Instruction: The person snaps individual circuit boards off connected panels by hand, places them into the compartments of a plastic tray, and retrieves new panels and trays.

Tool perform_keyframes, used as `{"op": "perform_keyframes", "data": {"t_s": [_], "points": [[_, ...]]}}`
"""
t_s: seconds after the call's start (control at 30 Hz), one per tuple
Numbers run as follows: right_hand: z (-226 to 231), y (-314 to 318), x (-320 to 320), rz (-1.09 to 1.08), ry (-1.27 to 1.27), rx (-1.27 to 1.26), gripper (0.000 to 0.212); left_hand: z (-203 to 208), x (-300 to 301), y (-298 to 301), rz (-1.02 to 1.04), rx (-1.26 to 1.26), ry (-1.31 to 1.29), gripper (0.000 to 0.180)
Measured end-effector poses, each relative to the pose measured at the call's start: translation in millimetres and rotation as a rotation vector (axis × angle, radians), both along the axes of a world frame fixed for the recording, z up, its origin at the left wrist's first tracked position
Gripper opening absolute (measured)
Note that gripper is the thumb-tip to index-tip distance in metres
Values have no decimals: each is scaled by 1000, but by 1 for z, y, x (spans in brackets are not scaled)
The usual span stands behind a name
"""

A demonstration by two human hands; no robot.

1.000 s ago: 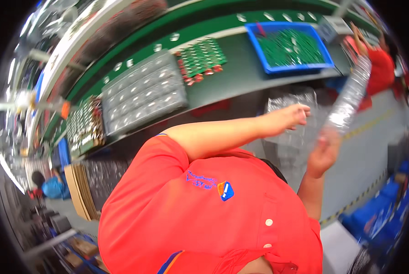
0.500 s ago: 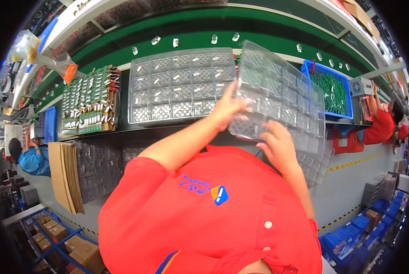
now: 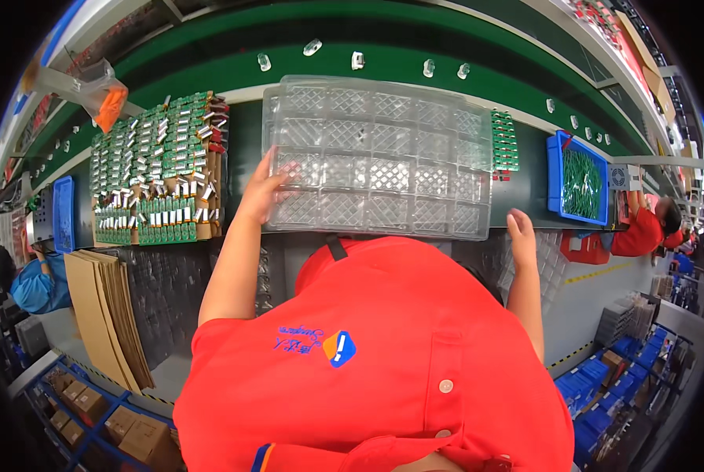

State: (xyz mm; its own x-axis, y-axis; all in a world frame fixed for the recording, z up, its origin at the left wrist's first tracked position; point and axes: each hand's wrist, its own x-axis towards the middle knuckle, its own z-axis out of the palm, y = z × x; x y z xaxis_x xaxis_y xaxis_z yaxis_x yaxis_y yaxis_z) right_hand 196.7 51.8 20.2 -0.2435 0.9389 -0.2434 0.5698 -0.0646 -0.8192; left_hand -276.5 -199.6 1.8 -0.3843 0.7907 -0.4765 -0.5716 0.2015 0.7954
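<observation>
A clear plastic tray (image 3: 375, 169) divided into many square compartments lies across the bench in front of me. Under its left edge shows the rim of another clear tray (image 3: 268, 118). My left hand (image 3: 262, 190) grips the upper tray's left side, its fingers at the edge. To the right of the tray, my right hand (image 3: 522, 236) is raised beside the bench edge, fingers stretched out and holding nothing. Small green circuit boards (image 3: 505, 141) stand in a column just past the tray's right edge.
Left of the trays, circuit boards with silver parts (image 3: 151, 169) fill a cardboard-lined block. A blue bin (image 3: 580, 177) of green wires sits at the right. Small clear pieces (image 3: 357, 60) dot the green conveyor behind. Cardboard sheets (image 3: 104, 315) stand at lower left. Other people work at both sides.
The upper tray has swung from a tilted position at the right to lie flat over the filled tray. My right hand has let go and moved right; my left hand has moved left.
</observation>
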Motion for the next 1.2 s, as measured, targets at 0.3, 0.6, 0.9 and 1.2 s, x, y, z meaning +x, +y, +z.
{"op": "perform_keyframes", "data": {"t_s": [0.3, 0.6, 0.9, 1.2], "points": [[-42, 41, -53, 11, -44, -279, 46, -24, 12, 9, 71, -70, 252, 54], [-70, 24, -15, -112, 9, -277, 26, 1, 31, 34, -18, -192, 634, 51], [3, -20, 179, -624, 732, -261, 25, 134, 176, 161, -346, 510, -413, 55], [-85, -164, 398, -1435, 1088, -84, 33, 123, 348, 235, -579, 163, 136, 25]]}}
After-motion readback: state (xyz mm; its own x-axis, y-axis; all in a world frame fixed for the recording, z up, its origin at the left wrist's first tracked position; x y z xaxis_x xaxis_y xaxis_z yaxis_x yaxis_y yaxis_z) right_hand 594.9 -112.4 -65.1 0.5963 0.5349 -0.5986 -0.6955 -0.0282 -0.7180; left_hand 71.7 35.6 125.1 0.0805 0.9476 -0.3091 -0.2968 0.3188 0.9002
